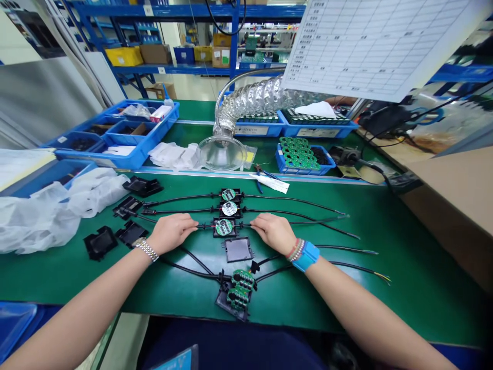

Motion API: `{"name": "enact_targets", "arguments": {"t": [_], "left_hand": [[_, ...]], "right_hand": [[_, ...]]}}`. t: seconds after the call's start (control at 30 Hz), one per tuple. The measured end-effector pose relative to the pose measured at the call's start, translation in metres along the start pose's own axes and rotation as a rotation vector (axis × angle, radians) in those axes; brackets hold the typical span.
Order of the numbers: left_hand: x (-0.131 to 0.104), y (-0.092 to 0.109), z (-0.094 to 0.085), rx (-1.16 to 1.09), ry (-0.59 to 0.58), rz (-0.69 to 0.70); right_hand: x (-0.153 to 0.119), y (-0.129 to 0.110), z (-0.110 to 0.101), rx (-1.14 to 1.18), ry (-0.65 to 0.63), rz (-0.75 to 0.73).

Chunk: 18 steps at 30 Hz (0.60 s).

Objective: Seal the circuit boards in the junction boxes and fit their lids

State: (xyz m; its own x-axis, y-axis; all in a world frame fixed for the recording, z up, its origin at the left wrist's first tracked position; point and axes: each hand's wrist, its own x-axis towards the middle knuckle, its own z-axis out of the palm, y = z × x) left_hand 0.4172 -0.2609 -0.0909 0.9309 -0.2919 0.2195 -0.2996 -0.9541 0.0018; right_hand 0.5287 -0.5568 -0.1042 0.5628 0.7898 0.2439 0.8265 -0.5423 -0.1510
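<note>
The round circuit board (224, 227) sits in its open black housing (215, 234) on the green worktop (416, 216), just between your two hands. From it the left cable (205, 226) and the right cable (246, 225) go out sideways, so the long axis lies left to right. Your left hand (173, 232) pinches the left cable, your right hand (274, 234) the right one; both are about equally near. Beyond lie two similar boards (230, 208) in a row; on your side, a flat black cover (238, 250).
</note>
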Motion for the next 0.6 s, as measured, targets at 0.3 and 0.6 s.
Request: {"name": "enact_targets", "arguments": {"t": [0.3, 0.6], "left_hand": [[0.012, 0.003, 0.019, -0.072, -0.041, -0.023], [0.002, 0.024, 0.002, -0.117, -0.026, -0.068]], "right_hand": [[-0.015, 0.006, 0.01, 0.023, 0.043, 0.088], [-0.027, 0.011, -0.001, 0.156, 0.114, 0.08]]}}
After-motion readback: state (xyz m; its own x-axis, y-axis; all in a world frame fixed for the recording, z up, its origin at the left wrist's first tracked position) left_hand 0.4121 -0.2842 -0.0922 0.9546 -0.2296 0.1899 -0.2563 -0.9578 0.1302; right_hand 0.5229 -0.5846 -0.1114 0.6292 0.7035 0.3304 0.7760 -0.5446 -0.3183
